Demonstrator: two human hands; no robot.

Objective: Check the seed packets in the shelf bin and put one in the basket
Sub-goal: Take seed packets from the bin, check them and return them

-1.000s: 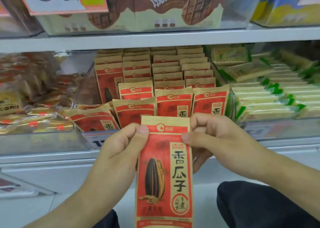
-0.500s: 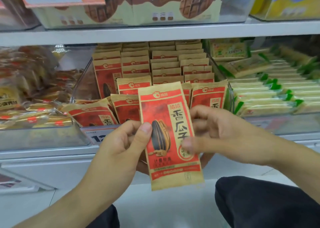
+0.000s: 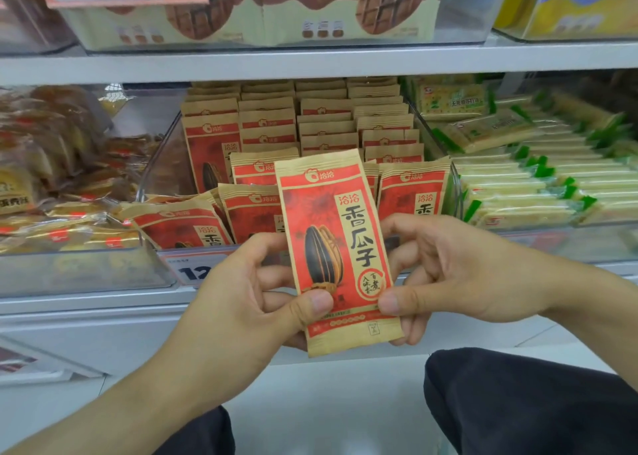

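Since half a second ago, both thumbs have slid down to the bottom of the red and tan paper seed packet (image 3: 336, 247), which now stands nearer upright. Its long axis runs top to bottom, tilted slightly left, printed front facing the camera, sealed top edge pointing up at the shelf. The left hand (image 3: 252, 302) pinches its lower left edge, thumb in front. The right hand (image 3: 459, 275) pinches the lower right edge the same way. The packet hangs in front of the clear plastic shelf bin (image 3: 157, 164), covering part of the matching red packets (image 3: 411, 192) standing inside. Green-edged pale wafer packs (image 3: 518, 192) fill the bin to the right.
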